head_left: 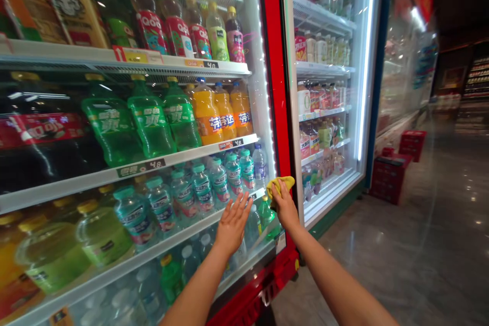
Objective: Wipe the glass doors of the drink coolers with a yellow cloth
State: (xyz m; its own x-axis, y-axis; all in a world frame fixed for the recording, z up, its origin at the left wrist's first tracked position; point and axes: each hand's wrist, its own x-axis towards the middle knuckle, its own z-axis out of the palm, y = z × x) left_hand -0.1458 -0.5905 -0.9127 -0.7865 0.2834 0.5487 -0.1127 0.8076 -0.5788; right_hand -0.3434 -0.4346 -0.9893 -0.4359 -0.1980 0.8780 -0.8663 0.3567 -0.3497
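Observation:
My right hand (283, 204) grips a yellow cloth (275, 185) against the red door frame (277, 86) of a drinks fridge, near the edge of its glass. To the left, my left hand (234, 221) lies with fingers outstretched at the glass door, apparently touching it. Behind that hand, through the glass, is a shelf of small turquoise-capped bottles (202, 187). Clear and green bottles (171, 277) stand on the shelf below. Part of the cloth is hidden under my right fingers.
Higher shelves hold green soda bottles (145, 119) and orange soda bottles (206, 114). A second lit fridge (324, 69) stands to the right. Red boxes (389, 175) sit on the shiny floor (431, 244) beyond it. The red fridge base (267, 285) juts out low down.

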